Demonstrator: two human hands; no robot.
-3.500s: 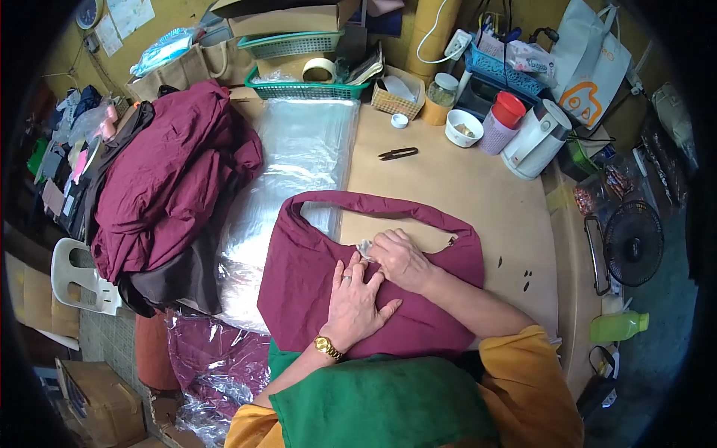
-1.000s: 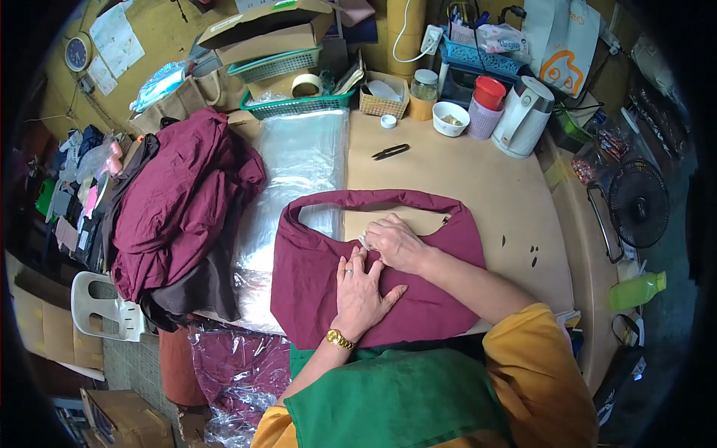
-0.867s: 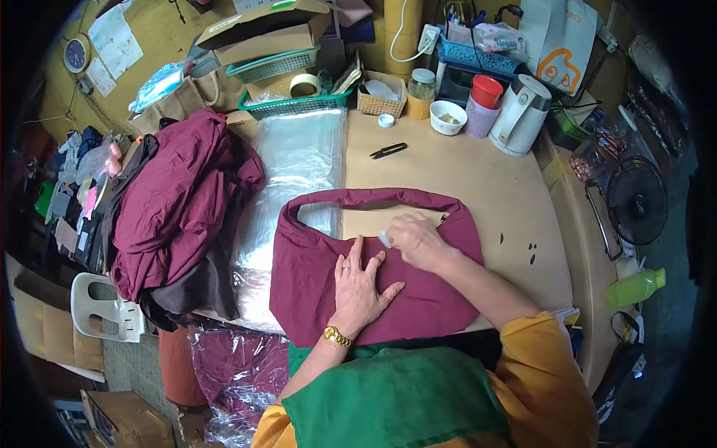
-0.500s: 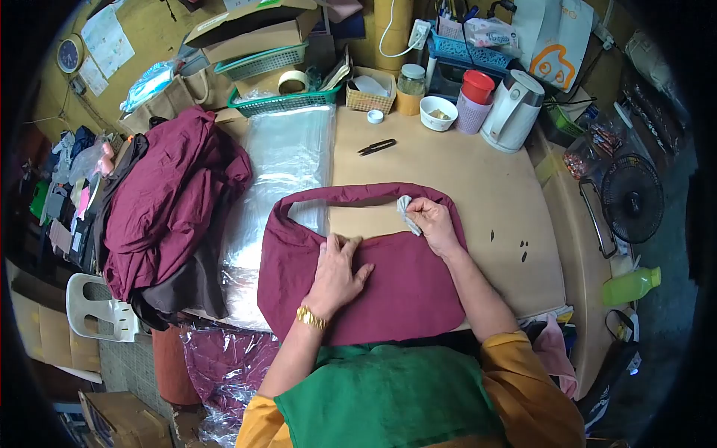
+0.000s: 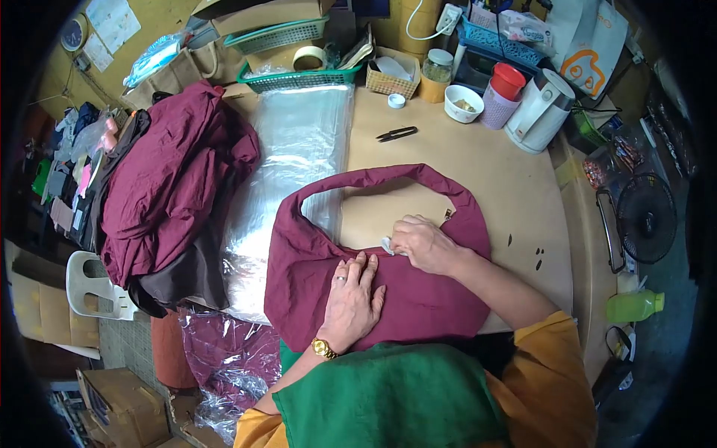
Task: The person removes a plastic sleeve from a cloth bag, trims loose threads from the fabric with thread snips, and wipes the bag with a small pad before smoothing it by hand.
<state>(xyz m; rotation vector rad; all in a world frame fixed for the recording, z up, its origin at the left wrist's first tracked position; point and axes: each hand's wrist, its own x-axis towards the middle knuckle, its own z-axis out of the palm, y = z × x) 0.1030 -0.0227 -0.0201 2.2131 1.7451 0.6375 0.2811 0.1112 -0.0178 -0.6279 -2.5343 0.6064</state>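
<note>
A maroon fabric shoulder bag [image 5: 426, 302] lies flat at the table's front edge, its wide strap [image 5: 367, 177] looped away from me. My left hand [image 5: 355, 299] rests on the bag's front panel with fingers stretched out, their tips by the opening's edge. Pinched in my right hand [image 5: 422, 245] is a small pale cloth [image 5: 387, 246], mostly covered by the fingers. It touches the bag's opening near the middle, where a reddish strip shows. A small dark and gold piece [image 5: 448, 214] sits at the right base of the strap.
Clear plastic sleeves [image 5: 295, 149] lie left of centre beside a heap of maroon and dark bags [image 5: 175, 187]. Small thread snips [image 5: 396, 134] lie beyond the strap. Along the back stand a green basket [image 5: 299, 81], a white bowl [image 5: 463, 104] and a kettle [image 5: 539, 112].
My right hand has moved left and slightly down with the cloth, from beside the strap's right base to the opening's middle. My left hand now lies flatter. The camera view has shifted.
</note>
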